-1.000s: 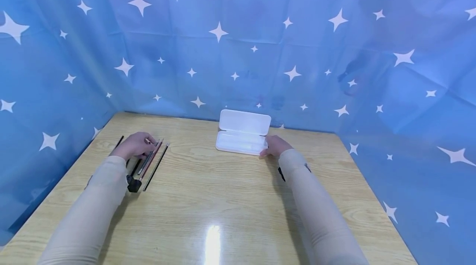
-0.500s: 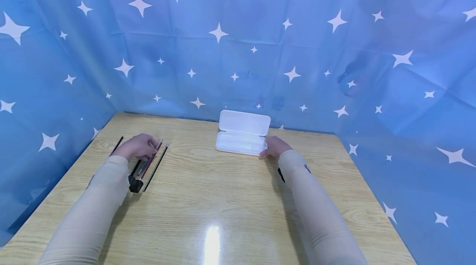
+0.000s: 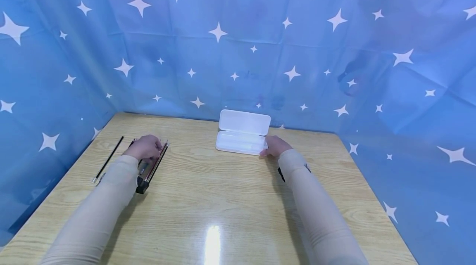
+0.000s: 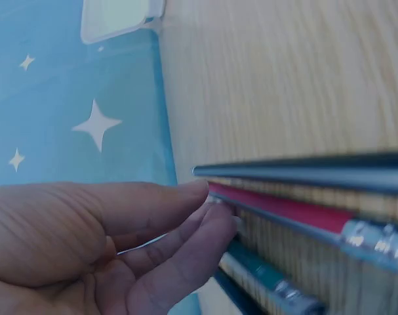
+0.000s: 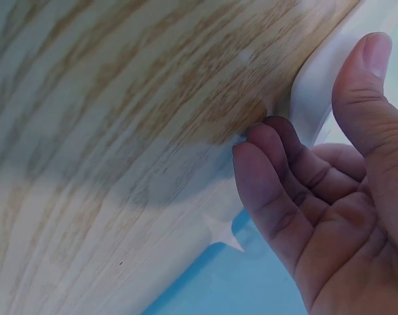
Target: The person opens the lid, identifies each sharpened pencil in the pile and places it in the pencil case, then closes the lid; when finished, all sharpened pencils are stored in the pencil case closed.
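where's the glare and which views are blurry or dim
Head view: sharp, with a bright glare spot on the table near the front edge, and wide-angle bending at the sides. Left wrist view: dim, the pencils soft and smeared beside the left hand. Right wrist view: the right hand shadowed, the case overexposed, the wood grain blurred.

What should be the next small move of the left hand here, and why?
Probably lift the gathered pencils and carry them toward the open white case. The left hand already holds the bundle with its fingers at the pencil tips, and the right hand rests against the case's end, so it looks steadied. One black pencil lies apart.
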### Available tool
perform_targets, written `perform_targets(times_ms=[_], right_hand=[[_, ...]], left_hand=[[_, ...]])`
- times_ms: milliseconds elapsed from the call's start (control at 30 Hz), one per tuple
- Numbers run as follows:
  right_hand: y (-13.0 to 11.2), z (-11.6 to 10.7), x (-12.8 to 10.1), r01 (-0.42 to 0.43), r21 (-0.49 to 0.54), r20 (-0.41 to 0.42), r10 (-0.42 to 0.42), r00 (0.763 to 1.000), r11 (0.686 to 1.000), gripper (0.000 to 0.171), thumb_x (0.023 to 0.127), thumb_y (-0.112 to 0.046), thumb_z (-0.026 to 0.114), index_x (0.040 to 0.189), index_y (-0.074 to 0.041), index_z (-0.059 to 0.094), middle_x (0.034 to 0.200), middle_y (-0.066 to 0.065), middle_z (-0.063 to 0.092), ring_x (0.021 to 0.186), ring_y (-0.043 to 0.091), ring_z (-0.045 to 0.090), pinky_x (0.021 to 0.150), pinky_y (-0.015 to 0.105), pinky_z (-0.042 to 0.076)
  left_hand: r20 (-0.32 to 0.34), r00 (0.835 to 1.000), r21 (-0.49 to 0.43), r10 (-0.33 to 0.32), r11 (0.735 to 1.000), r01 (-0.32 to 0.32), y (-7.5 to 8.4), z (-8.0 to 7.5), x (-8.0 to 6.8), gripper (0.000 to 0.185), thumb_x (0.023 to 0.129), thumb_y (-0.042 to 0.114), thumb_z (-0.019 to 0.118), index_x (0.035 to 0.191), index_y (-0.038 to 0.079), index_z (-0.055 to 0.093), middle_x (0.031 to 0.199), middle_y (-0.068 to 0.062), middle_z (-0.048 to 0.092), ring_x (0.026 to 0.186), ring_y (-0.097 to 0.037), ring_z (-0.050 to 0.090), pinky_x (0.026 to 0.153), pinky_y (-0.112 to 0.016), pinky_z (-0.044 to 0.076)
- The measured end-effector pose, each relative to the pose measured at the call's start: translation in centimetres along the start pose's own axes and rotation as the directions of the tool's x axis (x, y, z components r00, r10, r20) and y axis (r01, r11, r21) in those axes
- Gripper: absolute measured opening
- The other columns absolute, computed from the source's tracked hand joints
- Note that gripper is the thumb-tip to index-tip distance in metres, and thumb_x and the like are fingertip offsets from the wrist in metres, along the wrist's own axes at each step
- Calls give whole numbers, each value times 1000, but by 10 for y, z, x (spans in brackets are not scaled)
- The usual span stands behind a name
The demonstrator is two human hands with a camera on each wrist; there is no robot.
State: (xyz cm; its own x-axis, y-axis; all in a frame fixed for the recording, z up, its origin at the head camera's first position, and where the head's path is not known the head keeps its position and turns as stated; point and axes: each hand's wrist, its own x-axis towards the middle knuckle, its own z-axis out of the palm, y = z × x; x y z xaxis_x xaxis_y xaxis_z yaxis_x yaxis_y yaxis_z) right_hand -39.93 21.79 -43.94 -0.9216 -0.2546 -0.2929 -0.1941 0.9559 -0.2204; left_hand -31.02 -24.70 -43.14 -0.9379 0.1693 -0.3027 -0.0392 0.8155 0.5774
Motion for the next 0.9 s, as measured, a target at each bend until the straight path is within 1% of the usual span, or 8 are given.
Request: perform_targets(times_ms=[133,267,333,400,533,667,800,900], right_hand=[[-1,1,0,8,19,1,-8,1000,1000,45,93,-32,75,119,-1,57,108,16,63,89,27,53,77,40,41],[-1,1,1,0,41,3,0,1000,999,48,93,-33,75,125,-1,56,118,18,63,95,27,55,80,41,42],[0,1,1,-3,39,4,3,1000,999,49,93,-33,74,126,-1,56,119,18,63,96,28,55,81,41,42],[1,1,1,-1,33,1,1,1000,999,49,93,-34,74,125,-1,56,119,18,63,96,27,54,81,41,42],[2,0,1,19,18,1,-19,1000,1000,46,94,-32,74,122,0,57,116,18,63,92,28,54,78,41,41],[2,0,-1,26,9,0,-26,1000,1000,46,95,-32,73,123,1,57,119,19,63,95,28,55,79,41,42],[2,0,-2,23,14,1,-23,1000,1000,48,95,-32,73,126,1,56,122,20,62,99,28,56,81,42,44],[1,-1,-4,15,26,4,-15,1000,1000,48,95,-31,73,125,1,56,122,20,62,99,29,56,82,43,43]], left_hand=[[-28,999,-16,-30,999,30,3,6,0,40,89,-8,63,127,-17,55,128,-35,55,84,-28,67,67,-35,60],[-52,998,50,-22,998,25,5,9,-1,47,86,-6,69,129,-18,53,132,-36,54,86,-29,68,74,-40,60],[-62,998,82,-14,996,19,6,10,-1,49,85,-5,70,129,-18,53,129,-36,56,85,-30,69,77,-43,59],[-74,997,95,-13,995,20,7,11,-1,49,85,-4,71,129,-17,54,127,-34,59,86,-29,68,79,-43,58],[-54,998,38,-36,999,38,8,11,0,52,85,-6,68,133,-16,51,125,-32,58,84,-27,66,73,-38,58],[-17,997,-42,-72,997,71,7,12,1,56,84,-8,62,138,-14,45,122,-29,54,81,-26,65,68,-34,58],[4,996,-76,-89,993,89,3,12,2,59,85,-6,63,139,-12,42,121,-30,53,82,-27,67,71,-35,59],[26,996,-106,-80,991,82,-1,11,2,59,86,-4,64,140,-12,41,127,-33,51,89,-29,66,76,-38,59]])
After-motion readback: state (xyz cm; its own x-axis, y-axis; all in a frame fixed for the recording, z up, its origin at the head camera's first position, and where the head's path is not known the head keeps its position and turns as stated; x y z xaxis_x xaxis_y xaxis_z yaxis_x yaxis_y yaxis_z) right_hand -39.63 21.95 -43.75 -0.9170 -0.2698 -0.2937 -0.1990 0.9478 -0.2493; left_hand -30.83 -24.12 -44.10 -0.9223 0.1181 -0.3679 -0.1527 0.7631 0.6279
